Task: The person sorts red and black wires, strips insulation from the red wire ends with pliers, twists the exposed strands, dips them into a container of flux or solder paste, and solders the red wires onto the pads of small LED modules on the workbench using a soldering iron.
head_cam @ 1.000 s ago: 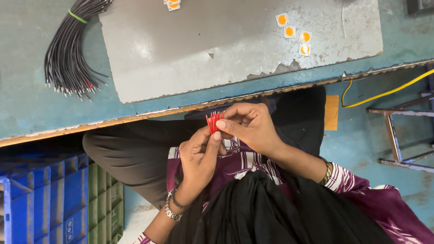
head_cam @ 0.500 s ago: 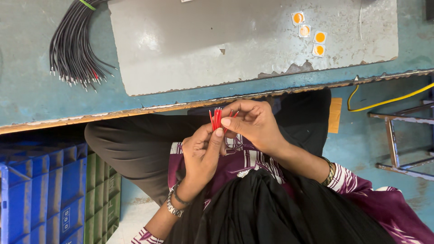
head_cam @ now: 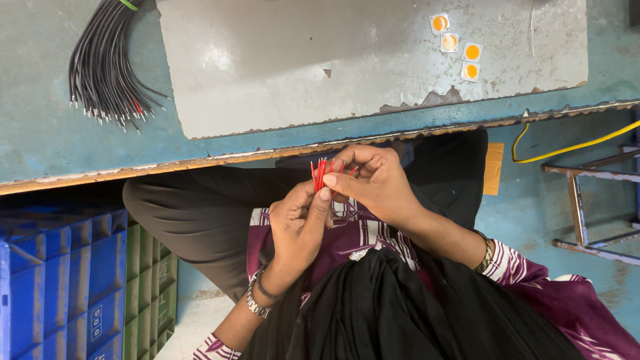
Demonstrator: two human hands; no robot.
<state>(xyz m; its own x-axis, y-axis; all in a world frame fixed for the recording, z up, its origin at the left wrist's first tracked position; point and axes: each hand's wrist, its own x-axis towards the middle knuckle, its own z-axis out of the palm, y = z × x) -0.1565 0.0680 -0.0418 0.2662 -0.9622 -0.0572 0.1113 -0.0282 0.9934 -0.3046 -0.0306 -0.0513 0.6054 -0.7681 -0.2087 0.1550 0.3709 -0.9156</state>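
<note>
Both hands are up in front of the lap, just below the near edge of the worktop point(head_cam: 40, 133). The left hand point(head_cam: 297, 223) has a small bunch of short red wires point(head_cam: 320, 172) pinched between thumb and forefinger, the wire ends fanning upward. The right hand point(head_cam: 377, 183) is right against it, fingers curled in and closed on the same bunch from the other side, fingertips touching the red strands. So both sets of fingers are narrow, gripped on the wires, and the two hands touch each other at the thumbs.

The bunch sits in the air over the dark trousers, close under the worktop's chipped wooden edge and not resting on anything.

Up on the blue worktop there is a grey metal sheet point(head_cam: 300, 60), worn at its lower edge. Near its right side lie four small white squares with orange discs point(head_cam: 457, 47), loosely grouped. Off to the left, well apart from the hands, a bundle of black wires point(head_cam: 103, 67) lies spread out, its bare tips pointing down toward the edge, tied with a green band at the top.

Below left stand blue crates point(head_cam: 60, 280) with a green crate point(head_cam: 150, 287) beside them. A yellow cable point(head_cam: 573, 145) runs along the floor at right.
</note>
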